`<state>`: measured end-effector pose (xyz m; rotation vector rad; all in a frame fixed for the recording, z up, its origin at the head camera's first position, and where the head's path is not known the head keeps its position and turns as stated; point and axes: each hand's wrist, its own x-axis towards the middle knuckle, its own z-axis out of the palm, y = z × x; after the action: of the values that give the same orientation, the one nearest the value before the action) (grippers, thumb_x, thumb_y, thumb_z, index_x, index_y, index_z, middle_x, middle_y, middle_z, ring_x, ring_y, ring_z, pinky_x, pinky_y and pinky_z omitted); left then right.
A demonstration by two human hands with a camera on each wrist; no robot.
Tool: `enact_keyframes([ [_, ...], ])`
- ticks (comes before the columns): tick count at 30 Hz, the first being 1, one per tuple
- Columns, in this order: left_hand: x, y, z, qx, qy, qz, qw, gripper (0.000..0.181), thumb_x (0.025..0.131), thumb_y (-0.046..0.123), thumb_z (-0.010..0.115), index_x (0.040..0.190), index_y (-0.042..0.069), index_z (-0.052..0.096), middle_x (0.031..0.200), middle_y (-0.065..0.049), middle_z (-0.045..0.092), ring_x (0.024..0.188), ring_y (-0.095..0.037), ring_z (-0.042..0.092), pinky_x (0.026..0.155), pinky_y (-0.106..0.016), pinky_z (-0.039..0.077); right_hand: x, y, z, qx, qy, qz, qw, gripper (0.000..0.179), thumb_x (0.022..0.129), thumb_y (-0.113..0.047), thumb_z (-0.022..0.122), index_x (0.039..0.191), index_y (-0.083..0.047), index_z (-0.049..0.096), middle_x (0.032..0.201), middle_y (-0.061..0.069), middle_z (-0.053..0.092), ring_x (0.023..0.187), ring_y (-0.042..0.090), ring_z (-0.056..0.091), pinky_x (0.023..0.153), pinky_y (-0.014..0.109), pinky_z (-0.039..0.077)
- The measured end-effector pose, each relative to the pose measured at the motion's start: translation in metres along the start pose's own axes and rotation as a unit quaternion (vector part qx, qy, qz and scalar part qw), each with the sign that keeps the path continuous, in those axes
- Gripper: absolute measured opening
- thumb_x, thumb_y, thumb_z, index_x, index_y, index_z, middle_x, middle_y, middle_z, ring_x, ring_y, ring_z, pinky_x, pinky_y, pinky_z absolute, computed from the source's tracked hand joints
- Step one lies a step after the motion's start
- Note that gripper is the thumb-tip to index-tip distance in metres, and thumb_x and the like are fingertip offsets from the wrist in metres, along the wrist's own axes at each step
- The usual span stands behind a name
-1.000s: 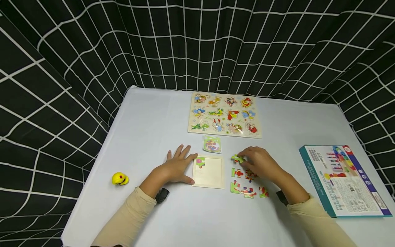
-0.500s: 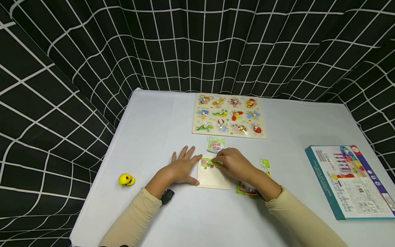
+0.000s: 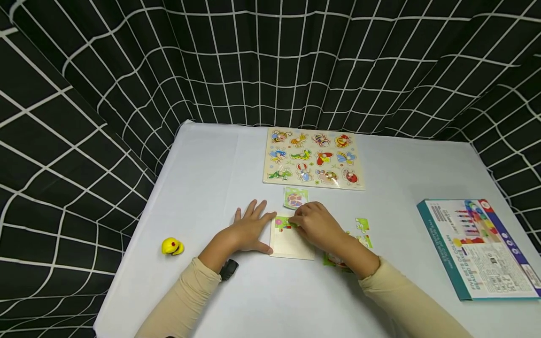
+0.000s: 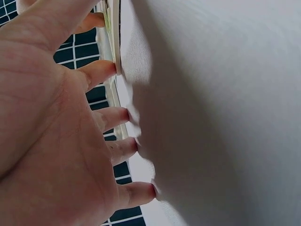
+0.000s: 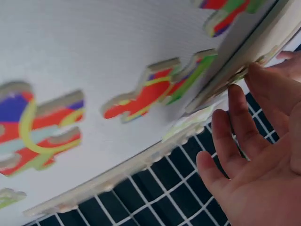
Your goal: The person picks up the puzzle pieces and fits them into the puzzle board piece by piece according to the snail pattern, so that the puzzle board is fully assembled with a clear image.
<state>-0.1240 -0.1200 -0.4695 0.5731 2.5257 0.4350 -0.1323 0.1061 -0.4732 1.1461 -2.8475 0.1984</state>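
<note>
A shallow square wooden puzzle tray (image 3: 291, 246) lies on the white table with a green corner jigsaw piece (image 3: 281, 221) at its upper left. My left hand (image 3: 247, 233) is spread flat beside it, thumb and index fingertip at its left edge; the left wrist view shows these fingertips (image 4: 110, 68) against the rim. At the tray's top edge, my right hand (image 3: 320, 226) pinches another green jigsaw piece (image 3: 293, 224) between thumb and fingers, beside the corner piece. Several loose pieces (image 3: 362, 224) lie to the right, partly hidden by the right forearm; red-and-green ones (image 5: 155, 89) show in the right wrist view.
A small picture card (image 3: 295, 197) lies just above the tray. Behind it is a wooden insect board (image 3: 313, 159). A yellow toy (image 3: 172, 246) sits at the left, and a flat printed box (image 3: 482, 249) lies at the right. Black gridded cloth (image 3: 236, 70) surrounds the table.
My right hand has carried a green jigsaw piece left from the loose pieces to the tray's top edge and stays there, shifting slightly. The left hand keeps its place at the tray.
</note>
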Motion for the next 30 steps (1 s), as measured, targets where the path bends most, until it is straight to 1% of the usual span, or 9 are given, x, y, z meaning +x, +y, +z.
enact_keyframes([
  [4, 0.000, 0.001, 0.000, 0.001, 0.001, -0.001, 1.0000, 0.099, 0.073, 0.052, 0.080, 0.153, 0.023, 0.030, 0.164, -0.011, 0.004, 0.149, -0.036, -0.005, 0.112, -0.068, 0.008, 0.000, -0.003, -0.002, -0.025, -0.004, 0.003, 0.9997, 0.018, 0.085, -0.012, 0.074, 0.102, -0.018, 0.077, 0.099, 0.000, 0.069, 0.104, 0.025, 0.061, 0.098, 0.042, 0.043],
  [11, 0.000, 0.000, 0.000, 0.001, 0.003, 0.000, 1.0000, 0.098, 0.073, 0.052, 0.080, 0.153, 0.024, 0.030, 0.164, -0.011, 0.004, 0.149, -0.036, -0.004, 0.112, -0.068, 0.007, -0.001, -0.007, 0.000, -0.060, 0.009, -0.004, 0.9981, 0.016, 0.087, -0.012, 0.072, 0.101, -0.017, 0.077, 0.098, 0.001, 0.070, 0.101, 0.024, 0.062, 0.095, 0.044, 0.046],
  [17, 0.000, -0.002, 0.001, -0.002, 0.005, 0.000, 1.0000, 0.098, 0.073, 0.052, 0.080, 0.153, 0.024, 0.030, 0.164, -0.010, 0.003, 0.150, -0.035, -0.005, 0.112, -0.068, 0.007, -0.001, -0.009, 0.001, -0.040, -0.005, 0.026, 0.9989, 0.019, 0.088, -0.013, 0.070, 0.105, -0.018, 0.077, 0.102, 0.000, 0.069, 0.100, 0.022, 0.063, 0.093, 0.043, 0.048],
  [19, 0.000, -0.002, 0.001, -0.003, 0.004, 0.001, 1.0000, 0.098, 0.074, 0.052, 0.079, 0.153, 0.024, 0.029, 0.164, -0.010, 0.002, 0.150, -0.035, -0.005, 0.112, -0.068, 0.006, -0.001, -0.010, 0.002, -0.041, -0.010, 0.027, 0.9987, 0.020, 0.089, -0.013, 0.069, 0.107, -0.018, 0.076, 0.102, 0.000, 0.069, 0.099, 0.023, 0.064, 0.092, 0.044, 0.049],
  [23, 0.000, -0.001, 0.002, -0.002, 0.002, 0.001, 1.0000, 0.098, 0.074, 0.052, 0.079, 0.154, 0.023, 0.029, 0.164, -0.010, 0.002, 0.149, -0.035, -0.006, 0.112, -0.068, 0.006, -0.001, -0.011, 0.002, -0.023, -0.015, 0.046, 0.9985, 0.021, 0.088, -0.012, 0.070, 0.108, -0.018, 0.076, 0.103, 0.001, 0.069, 0.093, 0.022, 0.065, 0.082, 0.041, 0.054],
  [25, 0.000, -0.001, 0.002, 0.001, 0.002, 0.001, 1.0000, 0.099, 0.074, 0.052, 0.079, 0.154, 0.023, 0.028, 0.164, -0.010, 0.002, 0.149, -0.035, -0.006, 0.112, -0.068, 0.006, -0.001, -0.012, 0.002, -0.024, -0.012, 0.051, 0.9984, 0.021, 0.088, -0.012, 0.071, 0.107, -0.019, 0.077, 0.102, 0.001, 0.069, 0.091, 0.021, 0.066, 0.079, 0.041, 0.055],
  [27, 0.000, 0.000, 0.002, 0.004, 0.001, 0.001, 1.0000, 0.099, 0.074, 0.052, 0.078, 0.154, 0.023, 0.028, 0.164, -0.010, 0.001, 0.149, -0.035, -0.006, 0.112, -0.068, 0.005, -0.001, -0.012, 0.003, -0.041, -0.008, 0.041, 0.9983, 0.021, 0.087, -0.011, 0.072, 0.105, -0.019, 0.077, 0.102, 0.001, 0.070, 0.090, 0.021, 0.066, 0.079, 0.040, 0.055],
  [30, -0.001, 0.000, 0.002, 0.004, -0.001, 0.003, 1.0000, 0.099, 0.075, 0.052, 0.078, 0.155, 0.023, 0.027, 0.164, -0.010, 0.001, 0.149, -0.035, -0.006, 0.112, -0.068, 0.005, -0.002, -0.011, 0.004, -0.084, 0.002, 0.016, 0.9964, 0.020, 0.084, -0.011, 0.074, 0.103, -0.019, 0.077, 0.100, 0.000, 0.070, 0.089, 0.021, 0.067, 0.080, 0.041, 0.055],
])
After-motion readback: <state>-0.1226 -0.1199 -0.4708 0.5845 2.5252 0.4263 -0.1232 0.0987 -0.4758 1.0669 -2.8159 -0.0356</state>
